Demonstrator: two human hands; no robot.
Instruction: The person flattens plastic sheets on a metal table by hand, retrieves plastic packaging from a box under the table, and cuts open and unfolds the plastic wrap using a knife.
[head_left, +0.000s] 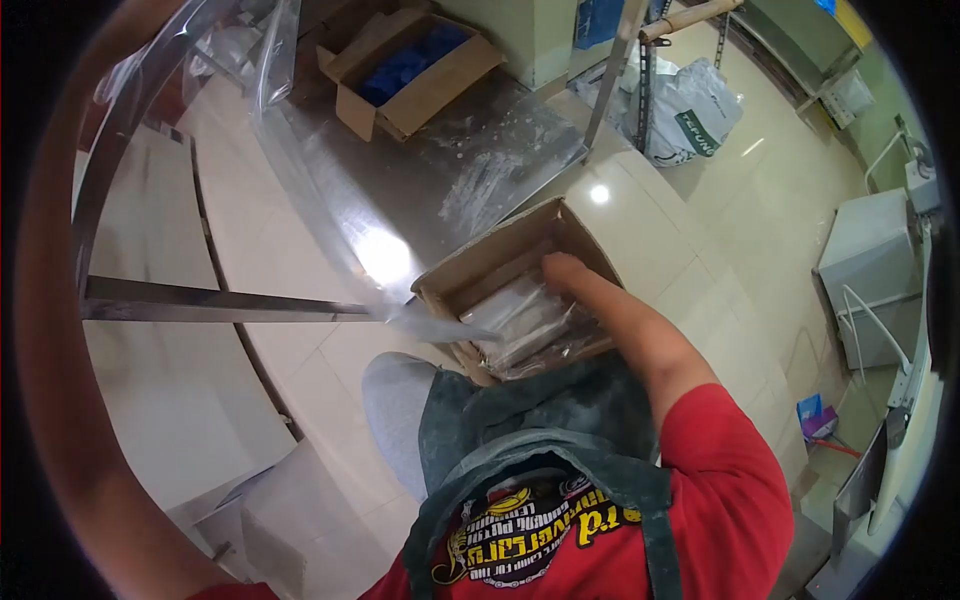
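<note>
From here, far left, I've the left arm (60,400) reaching up, its hand out of view; rightward, plastic packs (530,322) in the cardboard box (490,262), slanting up-right, just left and bodyward of the nearer right hand (562,272), whose grip I can't tell.

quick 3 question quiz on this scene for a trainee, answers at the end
1. Multiple choice: the right hand is inside
a) a bucket
b) an open cardboard box
c) a drawer

2. True or false: the farther box, on the metal surface, is open and shows blue contents.

3. Fill in: under the dark apron, the shirt is ____.

Key: 1 b; 2 true; 3 red.
</note>
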